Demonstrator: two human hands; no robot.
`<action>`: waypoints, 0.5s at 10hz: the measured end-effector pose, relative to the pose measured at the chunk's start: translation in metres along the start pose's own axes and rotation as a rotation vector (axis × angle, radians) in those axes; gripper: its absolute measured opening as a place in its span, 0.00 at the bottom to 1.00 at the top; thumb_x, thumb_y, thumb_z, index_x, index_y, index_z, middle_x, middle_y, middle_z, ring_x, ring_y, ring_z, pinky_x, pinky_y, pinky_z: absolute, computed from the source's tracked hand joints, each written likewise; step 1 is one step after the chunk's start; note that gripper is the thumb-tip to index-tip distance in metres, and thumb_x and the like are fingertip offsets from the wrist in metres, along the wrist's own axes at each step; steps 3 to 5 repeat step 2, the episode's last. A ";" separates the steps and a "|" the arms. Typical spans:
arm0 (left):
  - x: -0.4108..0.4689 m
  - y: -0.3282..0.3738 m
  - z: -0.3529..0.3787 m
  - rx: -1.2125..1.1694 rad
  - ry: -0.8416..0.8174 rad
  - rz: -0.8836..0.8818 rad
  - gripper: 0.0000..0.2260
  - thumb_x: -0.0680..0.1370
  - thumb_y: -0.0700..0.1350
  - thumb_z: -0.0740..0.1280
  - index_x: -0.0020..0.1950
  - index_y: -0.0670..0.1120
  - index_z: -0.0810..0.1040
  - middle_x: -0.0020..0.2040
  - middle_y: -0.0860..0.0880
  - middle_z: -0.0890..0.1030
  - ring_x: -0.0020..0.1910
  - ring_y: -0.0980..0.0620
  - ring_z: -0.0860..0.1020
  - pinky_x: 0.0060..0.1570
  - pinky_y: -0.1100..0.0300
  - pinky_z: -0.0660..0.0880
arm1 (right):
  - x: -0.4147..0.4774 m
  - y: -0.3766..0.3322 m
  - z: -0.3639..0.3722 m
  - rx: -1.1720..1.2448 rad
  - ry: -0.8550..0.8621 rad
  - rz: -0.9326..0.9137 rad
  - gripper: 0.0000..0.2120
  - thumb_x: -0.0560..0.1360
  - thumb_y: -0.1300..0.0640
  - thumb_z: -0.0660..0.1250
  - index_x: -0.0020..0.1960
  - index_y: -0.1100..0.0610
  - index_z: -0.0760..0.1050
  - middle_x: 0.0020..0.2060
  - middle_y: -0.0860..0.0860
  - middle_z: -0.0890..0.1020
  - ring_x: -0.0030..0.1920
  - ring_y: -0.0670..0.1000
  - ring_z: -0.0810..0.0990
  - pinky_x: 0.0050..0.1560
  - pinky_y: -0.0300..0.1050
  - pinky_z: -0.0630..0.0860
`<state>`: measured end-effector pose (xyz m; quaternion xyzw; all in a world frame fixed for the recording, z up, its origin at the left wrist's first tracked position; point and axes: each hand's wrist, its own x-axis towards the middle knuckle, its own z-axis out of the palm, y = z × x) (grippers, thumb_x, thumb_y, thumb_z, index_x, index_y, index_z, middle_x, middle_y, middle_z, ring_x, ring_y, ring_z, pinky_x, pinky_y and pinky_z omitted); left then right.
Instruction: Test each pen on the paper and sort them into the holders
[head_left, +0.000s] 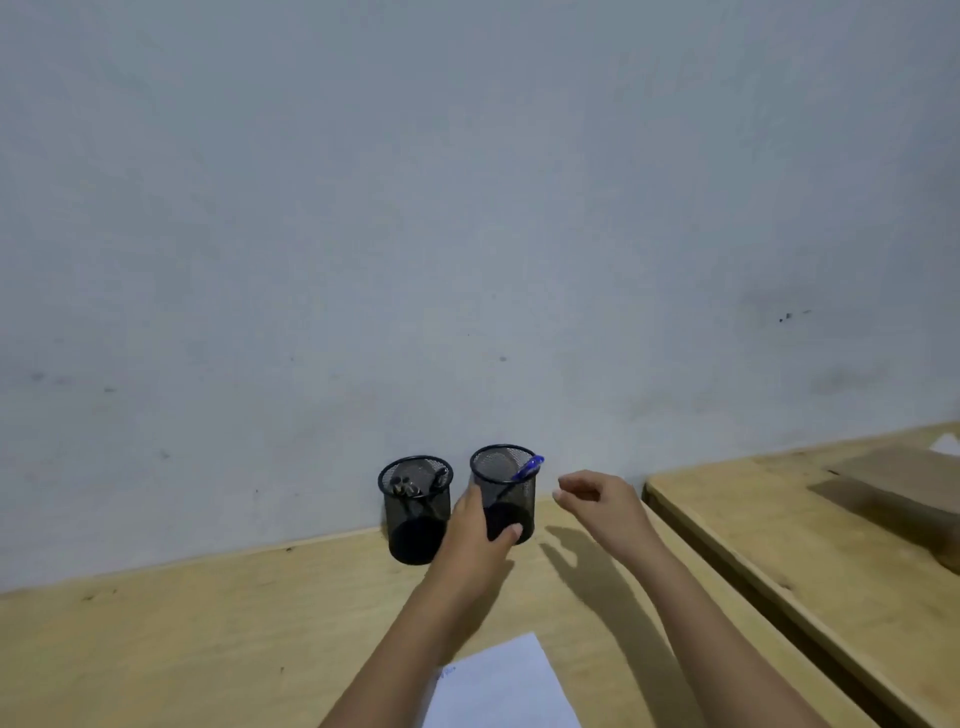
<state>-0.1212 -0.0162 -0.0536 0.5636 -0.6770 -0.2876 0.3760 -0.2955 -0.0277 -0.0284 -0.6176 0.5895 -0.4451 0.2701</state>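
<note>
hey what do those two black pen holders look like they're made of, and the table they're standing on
Left holder and right holder: black wire mesh, probably painted metal; the wall shows through the weave, with a solid rim on top. Table: pale, unvarnished-looking wood, possibly plywood; faint grain, small dark knots and a matte surface. The left hand grips the right holder.

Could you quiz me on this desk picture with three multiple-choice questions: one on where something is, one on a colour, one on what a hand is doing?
1. Where is the blue pen?
A. right holder
B. left holder
C. on the paper

2. What colour are the holders?
A. white
B. black
C. red

3. What is the left hand doing?
A. resting on the paper
B. writing
C. gripping the right holder

Answers: 1 A, it leans out of the right holder. 2 B, both this and the left holder are black mesh. 3 C, its fingers wrap the holder; the right hand hovers empty.
</note>
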 end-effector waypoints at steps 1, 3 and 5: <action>-0.034 -0.003 -0.009 0.018 -0.082 -0.019 0.20 0.76 0.50 0.65 0.67 0.50 0.66 0.66 0.52 0.68 0.61 0.53 0.71 0.60 0.60 0.71 | -0.025 0.014 -0.002 0.006 -0.023 0.047 0.11 0.72 0.59 0.70 0.53 0.59 0.79 0.48 0.51 0.82 0.48 0.45 0.80 0.52 0.36 0.76; -0.074 -0.010 -0.023 -0.033 -0.090 -0.121 0.16 0.78 0.44 0.64 0.64 0.39 0.72 0.67 0.43 0.67 0.58 0.49 0.74 0.53 0.72 0.72 | -0.086 0.028 -0.005 -0.021 -0.071 0.087 0.06 0.71 0.61 0.71 0.46 0.53 0.79 0.48 0.51 0.81 0.50 0.46 0.80 0.43 0.27 0.75; -0.074 -0.010 -0.023 -0.033 -0.090 -0.121 0.16 0.78 0.44 0.64 0.64 0.39 0.72 0.67 0.43 0.67 0.58 0.49 0.74 0.53 0.72 0.72 | -0.086 0.028 -0.005 -0.021 -0.071 0.087 0.06 0.71 0.61 0.71 0.46 0.53 0.79 0.48 0.51 0.81 0.50 0.46 0.80 0.43 0.27 0.75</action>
